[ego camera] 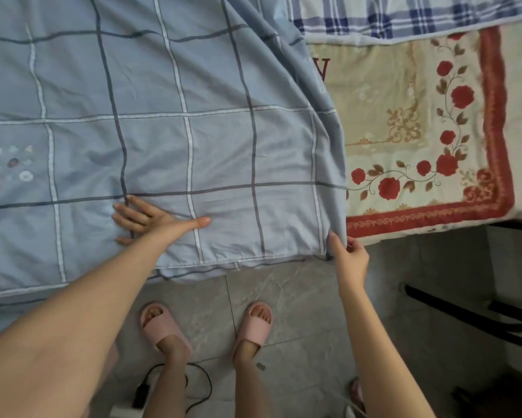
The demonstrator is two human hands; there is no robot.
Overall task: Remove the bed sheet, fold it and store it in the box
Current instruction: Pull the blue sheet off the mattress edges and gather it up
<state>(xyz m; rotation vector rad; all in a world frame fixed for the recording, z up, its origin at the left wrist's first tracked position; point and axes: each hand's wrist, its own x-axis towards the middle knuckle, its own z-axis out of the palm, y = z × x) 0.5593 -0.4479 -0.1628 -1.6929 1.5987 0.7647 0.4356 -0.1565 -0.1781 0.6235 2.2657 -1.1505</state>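
Right now, from my seat, I have the left hand spread flat, fingers straight, pressing the blue checked bed sheet. The sheet lies across the bed with its near hem hanging over the edge toward the floor. Further right, the right hand pinches the sheet's corner, beside the bared floral cover. My worry is that the pinch takes only a thin edge, so a pull could slip it free and let the hem slide to the floor. I count one sheet, one floral cover, one plaid cloth, two hands and two pink slippers. No box is in view.
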